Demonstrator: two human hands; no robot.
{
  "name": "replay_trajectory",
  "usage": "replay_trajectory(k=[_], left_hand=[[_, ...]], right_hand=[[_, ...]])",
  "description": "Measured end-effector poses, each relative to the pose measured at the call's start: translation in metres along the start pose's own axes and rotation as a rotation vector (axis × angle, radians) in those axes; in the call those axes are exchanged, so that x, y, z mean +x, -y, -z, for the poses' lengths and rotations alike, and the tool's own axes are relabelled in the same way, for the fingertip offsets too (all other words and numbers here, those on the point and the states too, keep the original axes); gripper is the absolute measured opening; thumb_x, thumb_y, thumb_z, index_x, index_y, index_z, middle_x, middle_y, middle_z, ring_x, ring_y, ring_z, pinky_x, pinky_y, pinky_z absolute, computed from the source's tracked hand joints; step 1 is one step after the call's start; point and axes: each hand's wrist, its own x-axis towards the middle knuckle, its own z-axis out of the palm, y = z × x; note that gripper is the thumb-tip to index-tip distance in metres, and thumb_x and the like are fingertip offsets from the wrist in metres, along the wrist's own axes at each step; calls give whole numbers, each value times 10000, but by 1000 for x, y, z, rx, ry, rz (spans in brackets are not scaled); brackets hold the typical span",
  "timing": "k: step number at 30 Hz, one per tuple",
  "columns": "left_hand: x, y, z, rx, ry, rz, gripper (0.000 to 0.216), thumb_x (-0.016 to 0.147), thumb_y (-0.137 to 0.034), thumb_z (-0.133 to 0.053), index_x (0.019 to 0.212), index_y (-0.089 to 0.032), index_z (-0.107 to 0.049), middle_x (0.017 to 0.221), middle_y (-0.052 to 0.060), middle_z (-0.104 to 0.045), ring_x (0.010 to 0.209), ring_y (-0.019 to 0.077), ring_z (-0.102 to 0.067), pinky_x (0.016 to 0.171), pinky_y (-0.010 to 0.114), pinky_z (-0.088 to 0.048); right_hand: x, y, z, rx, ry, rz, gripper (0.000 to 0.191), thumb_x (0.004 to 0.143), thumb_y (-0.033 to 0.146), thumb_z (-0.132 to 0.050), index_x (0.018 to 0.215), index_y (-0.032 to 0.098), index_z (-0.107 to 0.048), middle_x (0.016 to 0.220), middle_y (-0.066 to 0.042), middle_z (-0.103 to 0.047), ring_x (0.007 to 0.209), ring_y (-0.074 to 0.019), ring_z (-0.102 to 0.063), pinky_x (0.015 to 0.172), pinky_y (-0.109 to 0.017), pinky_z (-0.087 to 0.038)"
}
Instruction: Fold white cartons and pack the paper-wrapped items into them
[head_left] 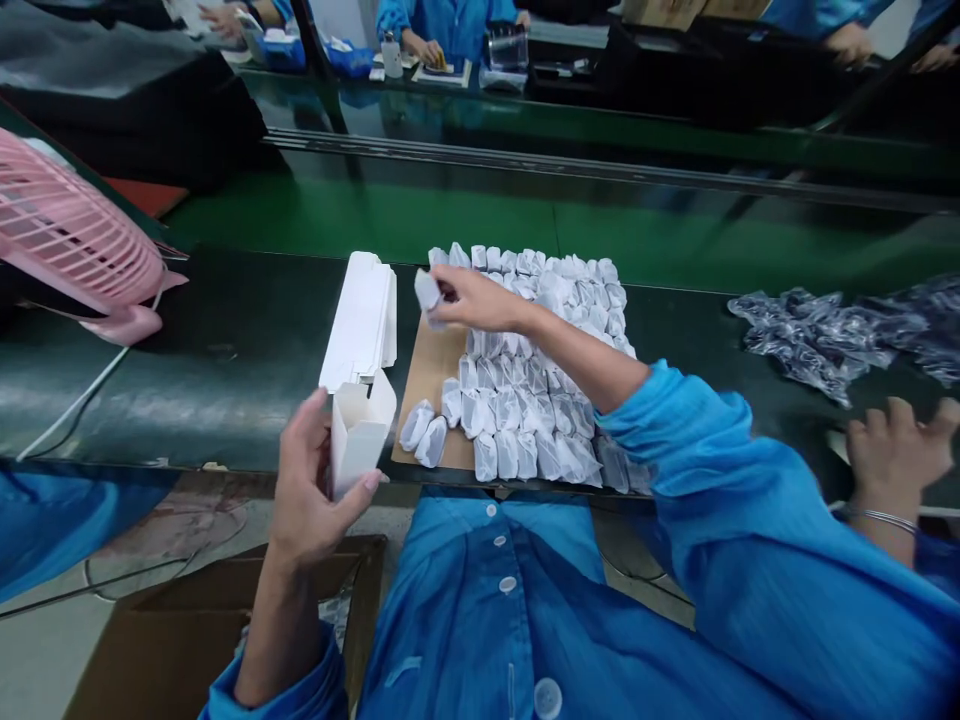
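Observation:
My left hand [311, 480] is closed around a small white box [358, 440], whose top stands open with a flap raised. Over the upper left of a brown cardboard sheet [424, 375], my right hand [476, 298] pinches a small item in white wrapping [429, 295]. Many similar wrapped items [517, 410] lie in rows on the sheet, partly hidden under my right forearm. What is inside the wrapping cannot be seen. A stack of flat white boxes [360, 315] lies on the bench just beyond the box in my left hand.
At the left stands a pink fan [82, 230] with a cable. Clear plastic bags [825, 330] are heaped at the right, near another person's hand [896, 450]. An open brown carton [202, 620] sits below the bench edge. Other people work across the green divider [450, 205].

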Motion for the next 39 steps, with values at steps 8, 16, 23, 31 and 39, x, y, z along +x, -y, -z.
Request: replay_trajectory(k=[8,16,23,31,39], left_hand=[[0,-29,-36,4,135,-234,546,812,-316,-714,1326,-296,-532,1213,74,-614,1108,279,-633,894,389,-546],[-32,-55,-91,-117,179,-85,452,884,-285,-656,1316,-272,-525,1215,84,-579,1138,249,-621,937,401,-530],[-44,-54,-86,306,203,-377,292,883,-172,-633,1085,-356,-738,1370,60,-457,1185,248,-583,834,325,-553],[-36,-55,-80,487,196,-771,536,836,-43,-633,1161,-465,-684,1330,32,-532,1205,221,-583,894,309,-553],[-24,-64,-78,586,28,-717,488,843,-62,-670,1190,-405,-681,1322,62,-537,1228,247,-585,961,338,-533]], right_hand=[[-135,56,-24,1207,-397,-230,474,911,358,-439,1332,143,-468,1069,-121,-684,657,-125,-567,510,-238,-460],[-184,95,-46,964,-577,-318,618,867,424,-683,1377,209,-409,1040,-64,-683,715,-139,-637,584,-258,-555],[-199,130,-13,97,-382,-147,298,857,198,-721,1133,232,-613,1063,-39,-671,981,-203,-644,804,-309,-515],[-189,114,-7,-86,122,-133,132,866,131,-670,992,169,-668,906,-47,-690,799,-187,-614,660,-290,-402],[-182,107,-54,382,-390,-364,237,805,206,-750,1019,190,-648,885,5,-644,725,-111,-590,649,-242,-475]])
